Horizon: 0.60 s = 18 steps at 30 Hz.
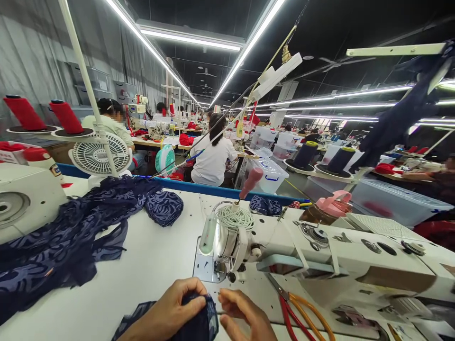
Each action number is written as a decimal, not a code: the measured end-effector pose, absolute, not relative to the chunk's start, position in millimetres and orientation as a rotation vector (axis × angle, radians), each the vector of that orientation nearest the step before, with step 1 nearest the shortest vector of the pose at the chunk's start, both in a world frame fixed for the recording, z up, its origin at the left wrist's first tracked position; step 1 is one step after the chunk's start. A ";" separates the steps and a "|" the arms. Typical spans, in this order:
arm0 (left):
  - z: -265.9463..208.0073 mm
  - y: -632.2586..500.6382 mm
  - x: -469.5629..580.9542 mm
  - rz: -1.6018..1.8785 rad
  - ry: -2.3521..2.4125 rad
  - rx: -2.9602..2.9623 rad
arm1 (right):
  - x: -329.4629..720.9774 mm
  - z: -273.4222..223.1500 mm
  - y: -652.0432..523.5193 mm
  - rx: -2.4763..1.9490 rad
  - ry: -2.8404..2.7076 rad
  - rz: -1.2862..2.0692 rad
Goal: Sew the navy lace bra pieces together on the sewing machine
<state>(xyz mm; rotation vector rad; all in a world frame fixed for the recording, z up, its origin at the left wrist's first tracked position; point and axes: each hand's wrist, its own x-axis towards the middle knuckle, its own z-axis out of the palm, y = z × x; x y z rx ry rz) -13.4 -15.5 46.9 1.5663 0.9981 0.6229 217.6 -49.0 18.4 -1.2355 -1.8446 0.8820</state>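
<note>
My left hand (177,303) pinches a piece of dark navy patterned fabric (199,322) between thumb and fingers, low in the view. Part of the cloth trails out to the left under my forearm. Just right of its edge is my right hand (245,315), thumb and fingers apart, with nothing visible between them. Whether a fingertip touches the cloth I cannot tell. Beyond both hands stands the needle end of a white sewing machine (227,246), its metal plate (204,267) to the left of the needle area.
Scissors with orange and red handles (289,303) lie right of my right hand. More navy fabric (71,237) is heaped on the left, beside a small bundle (164,208). A screwdriver with a pink handle (251,182) stands on the machine head. A person in white (211,161) sits ahead.
</note>
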 end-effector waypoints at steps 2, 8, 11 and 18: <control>48.9 -15.5 -13.0 0.624 1.003 1.569 | 196.4 22.9 -43.1 -1.215 -1.742 1.096; 54.5 -15.1 -12.2 0.625 1.022 1.537 | 181.8 30.5 -35.7 -1.224 -1.612 1.169; 55.7 -15.5 -12.4 0.626 1.016 1.546 | 179.1 28.0 -37.2 -1.244 -1.588 1.125; 44.3 -17.3 -9.8 0.674 1.106 1.649 | 169.1 7.1 -38.2 -1.305 -1.533 1.053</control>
